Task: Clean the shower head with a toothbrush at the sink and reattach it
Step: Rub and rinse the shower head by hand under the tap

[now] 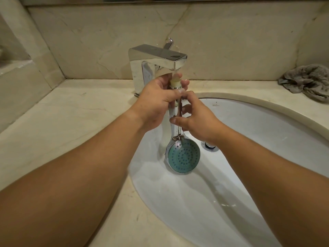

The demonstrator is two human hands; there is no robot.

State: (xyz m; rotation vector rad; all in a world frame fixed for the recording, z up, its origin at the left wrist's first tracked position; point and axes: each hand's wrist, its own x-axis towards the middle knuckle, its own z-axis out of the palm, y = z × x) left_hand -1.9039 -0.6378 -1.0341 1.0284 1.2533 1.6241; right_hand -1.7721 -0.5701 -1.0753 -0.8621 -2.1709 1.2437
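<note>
A chrome shower head point(183, 155) with a teal, hole-dotted face hangs upside down over the white sink basin point(267, 132). Its threaded handle end sits right under the spout of the chrome faucet point(156, 59), where water runs onto it. My left hand point(160, 100) grips the upper handle. My right hand point(197, 118) holds the handle lower down, fingers curled round it, with a thin metal piece alongside. No toothbrush is visible.
A crumpled grey cloth point(308, 81) lies on the beige marble counter point(62, 118) at the back right. The drain plug point(210, 145) sits in the basin behind my right wrist. Marble walls close in at the back and left.
</note>
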